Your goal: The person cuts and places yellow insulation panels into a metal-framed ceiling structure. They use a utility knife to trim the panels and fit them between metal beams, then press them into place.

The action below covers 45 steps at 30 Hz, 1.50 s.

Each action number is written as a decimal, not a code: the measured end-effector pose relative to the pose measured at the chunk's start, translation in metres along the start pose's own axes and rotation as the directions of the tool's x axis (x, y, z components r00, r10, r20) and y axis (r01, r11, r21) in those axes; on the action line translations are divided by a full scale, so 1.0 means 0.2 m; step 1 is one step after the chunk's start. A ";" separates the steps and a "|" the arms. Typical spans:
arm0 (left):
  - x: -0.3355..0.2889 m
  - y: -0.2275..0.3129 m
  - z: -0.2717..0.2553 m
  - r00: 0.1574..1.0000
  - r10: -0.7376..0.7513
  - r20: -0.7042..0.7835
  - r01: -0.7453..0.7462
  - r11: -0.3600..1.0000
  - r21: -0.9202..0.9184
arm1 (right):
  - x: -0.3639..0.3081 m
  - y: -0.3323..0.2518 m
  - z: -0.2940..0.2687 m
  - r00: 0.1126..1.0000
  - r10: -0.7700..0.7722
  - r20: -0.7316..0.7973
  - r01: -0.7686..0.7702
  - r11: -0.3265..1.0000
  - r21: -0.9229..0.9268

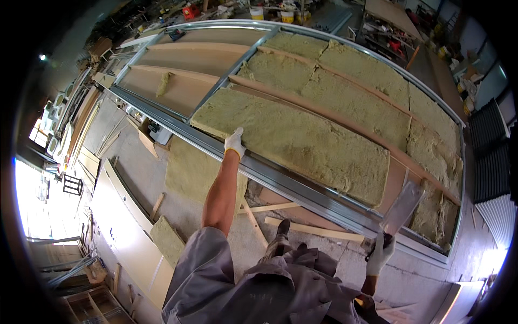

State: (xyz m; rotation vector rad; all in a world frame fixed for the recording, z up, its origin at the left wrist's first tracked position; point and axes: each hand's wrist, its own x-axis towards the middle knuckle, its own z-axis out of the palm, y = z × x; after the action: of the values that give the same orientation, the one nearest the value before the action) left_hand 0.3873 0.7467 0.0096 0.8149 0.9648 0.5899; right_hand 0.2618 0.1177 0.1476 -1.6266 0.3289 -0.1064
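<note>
My left hand (234,142), in a white glove, grips the near edge of a long yellow-green insulation slab (291,137); some of its fingers are hidden. The slab lies along the near bay of a metal-edged panel frame, its left end close to a metal crossbar (232,70). In my gloved right hand (381,254) is a broad-bladed knife (406,206), held by its dark handle. The blade points up and away, over the near rail, to the right of the slab's end. Bare brown board (395,181) shows between that end and more insulation (431,216).
Brown strips (345,129) divide the frame; insulation fills the far right bays. A loose scrap (163,83) lies in the left section. On the floor by my feet are wooden battens (318,229), another insulation sheet (189,173) and a small offcut (167,240). Buckets (287,16) stand beyond.
</note>
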 end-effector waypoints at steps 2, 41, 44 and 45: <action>0.04 -0.05 -0.01 0.949 0.315 0.003 -0.281 0.841 0.463 | 0.05 0.05 0.10 0.999 0.003 0.032 -0.003 1.000 -0.009; -0.38 -0.40 0.92 0.231 0.147 0.962 -0.774 -0.571 0.273 | -0.14 0.05 0.36 0.939 0.194 -0.286 -0.202 0.979 0.000; -0.37 -0.40 0.92 0.247 0.128 0.961 -0.804 -0.526 0.277 | -0.11 0.03 0.41 0.946 0.176 -0.273 -0.175 0.984 0.028; -0.39 -0.40 0.94 0.291 0.114 0.950 -0.797 -0.520 0.307 | -0.10 0.02 0.43 0.954 0.168 -0.249 -0.170 0.985 0.015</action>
State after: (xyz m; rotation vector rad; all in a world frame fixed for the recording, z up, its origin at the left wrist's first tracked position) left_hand 0.5245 0.5806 0.0415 3.0528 -0.0651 0.4044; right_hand 0.2650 0.2046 0.1396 -1.5869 0.6612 -0.1801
